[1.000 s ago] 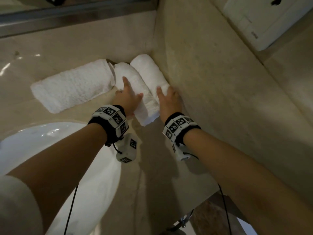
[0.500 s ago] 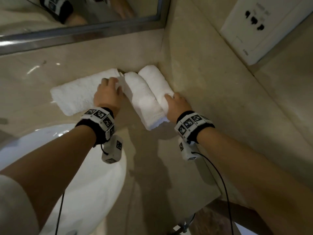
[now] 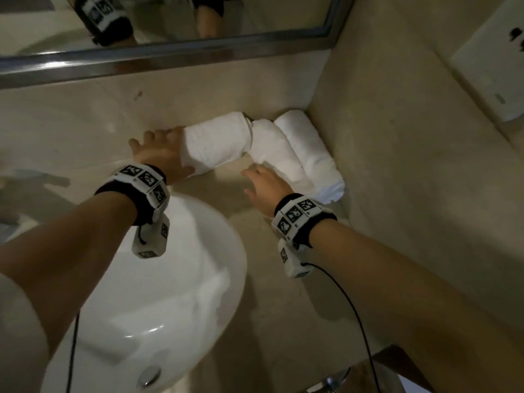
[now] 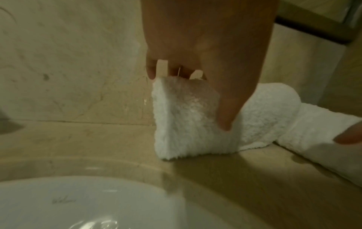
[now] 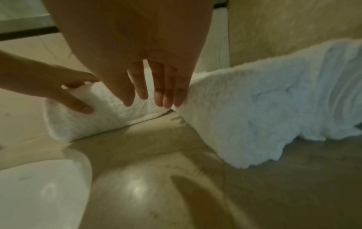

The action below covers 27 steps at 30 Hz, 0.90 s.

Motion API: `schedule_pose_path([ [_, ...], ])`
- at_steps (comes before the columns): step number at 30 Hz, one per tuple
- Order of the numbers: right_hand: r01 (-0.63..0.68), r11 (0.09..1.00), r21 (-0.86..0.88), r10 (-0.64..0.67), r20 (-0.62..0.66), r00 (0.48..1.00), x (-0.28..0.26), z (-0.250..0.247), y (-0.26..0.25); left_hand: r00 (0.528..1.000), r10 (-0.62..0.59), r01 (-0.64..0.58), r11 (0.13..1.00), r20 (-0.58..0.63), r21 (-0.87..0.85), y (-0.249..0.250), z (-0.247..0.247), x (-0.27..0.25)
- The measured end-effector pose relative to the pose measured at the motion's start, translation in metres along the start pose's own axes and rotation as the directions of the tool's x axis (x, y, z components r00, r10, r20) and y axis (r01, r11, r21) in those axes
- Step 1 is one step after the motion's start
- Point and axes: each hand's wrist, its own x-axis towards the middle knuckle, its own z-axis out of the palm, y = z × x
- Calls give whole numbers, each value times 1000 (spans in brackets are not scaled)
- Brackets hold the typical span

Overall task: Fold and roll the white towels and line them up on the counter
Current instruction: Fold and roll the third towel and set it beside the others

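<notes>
Three rolled white towels lie in the counter's back right corner. The left towel lies crosswise along the back wall. The middle towel and the right towel lie side by side against the side wall. My left hand grips the left towel's left end, thumb on its front and fingers over its top. My right hand hangs with straight fingers, its fingertips touching the near left side of the middle towel.
A white sink basin fills the near left of the beige counter. A framed mirror runs along the back wall. The side wall carries a white socket plate. The counter's edge drops off near right.
My left hand has slid left from the middle towel, along the left towel, to its far end. My right hand has left the right towel's near end and now touches the middle towel's left side.
</notes>
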Motion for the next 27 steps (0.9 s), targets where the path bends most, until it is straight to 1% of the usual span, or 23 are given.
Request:
schedule_pose_path([
  [4, -51, 997, 57, 53, -26, 998, 5, 3, -5, 995, 72, -71, 997, 68, -20, 0, 0, 1],
  [8, -78, 988, 133, 76, 17, 997, 11, 5, -10, 987, 128, -126, 992, 101, -28, -2, 0, 0],
  [11, -122, 964, 237, 119, 25, 993, 20, 9, -19, 970, 158, -146, 986, 184, -79, 3, -3, -4],
  [14, -189, 923, 335, 190, 32, 981, 27, 11, -30, 951, 161, -101, 968, 263, -229, 14, 6, -16],
  [18, -221, 886, 408, 237, 12, 972, 32, 11, -28, 947, 182, -64, 913, 263, -403, 24, 23, -25],
  [20, -230, 836, 498, 233, 57, 971, 31, 9, -22, 943, 194, -46, 881, 270, -471, 28, 25, -26],
  [23, -242, 777, 581, 221, 108, 969, 28, 4, -14, 930, 202, 23, 800, 306, -599, 37, 27, -27],
  [26, -222, 763, 607, 208, 95, 973, 25, 0, -8, 904, 229, 97, 712, 361, -695, 42, 29, -24],
  [27, -219, 759, 613, 209, 90, 974, 24, -1, -5, 895, 241, 109, 697, 375, -709, 45, 28, -24],
])
